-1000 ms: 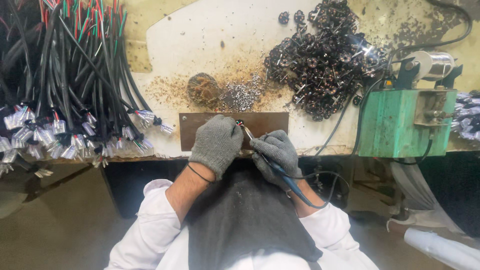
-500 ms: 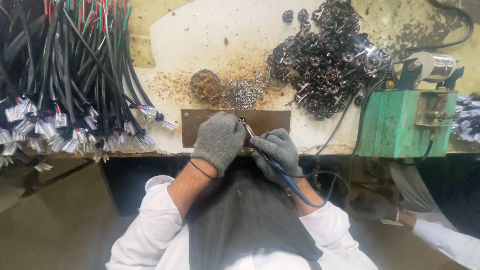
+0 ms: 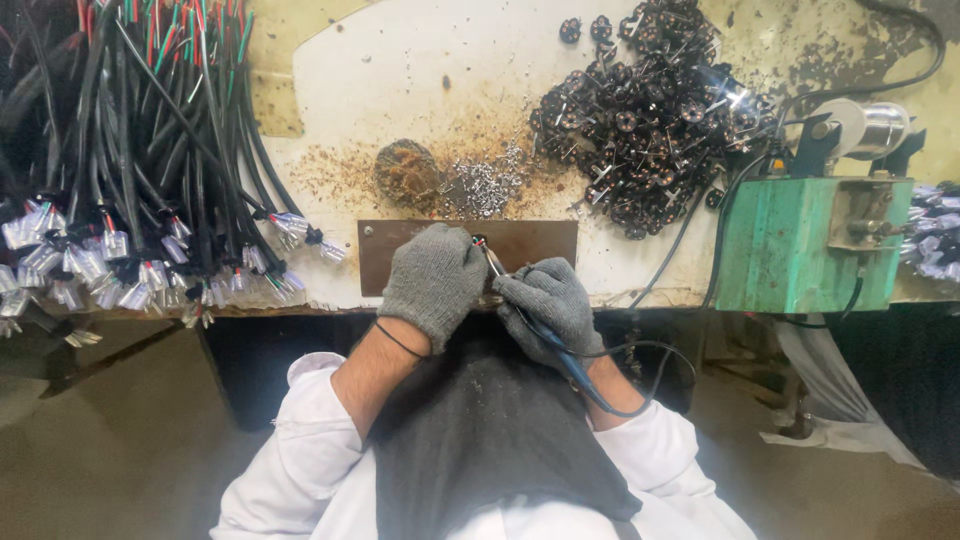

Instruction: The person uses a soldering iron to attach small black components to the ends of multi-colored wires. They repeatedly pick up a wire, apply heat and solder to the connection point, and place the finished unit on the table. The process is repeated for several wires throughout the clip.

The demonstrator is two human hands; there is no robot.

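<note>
- Gloves, grey knit, on both hands at the near edge of a worn, off-white bench top point(image 3: 420, 90).
- Left hand point(image 3: 432, 282) curled down over the flat brown metal plate point(image 3: 535, 243) screwed to the bench edge; fingers drawn together, pinching a small wire end with red and green tips point(image 3: 481, 241) that peeps out at the knuckles. Held low against the plate, probably to steady the part.
- Right hand point(image 3: 548, 305) wrapped around a blue-handled soldering iron point(image 3: 560, 355), fingers closed on the grip like a pen, thin tip slanting up to the wire end beside the left hand. Dark cord looping off the handle toward the lap.
- Just past the plate: a brown, crusted cleaning pad point(image 3: 405, 172) and a scatter of bright silver metal bits point(image 3: 488, 185), near enough for a quick reach.
- Farther right: a heap of small dark round parts with wire legs point(image 3: 650, 130), well apart from the hands.
- At the left: a thick bundle of black cables with clear plastic connectors point(image 3: 130, 200) draped across the bench, ends hanging near the edge.
- At the right: a green metal box point(image 3: 800, 245) on the bench edge, with a silver spool point(image 3: 870, 125) behind it.
</note>
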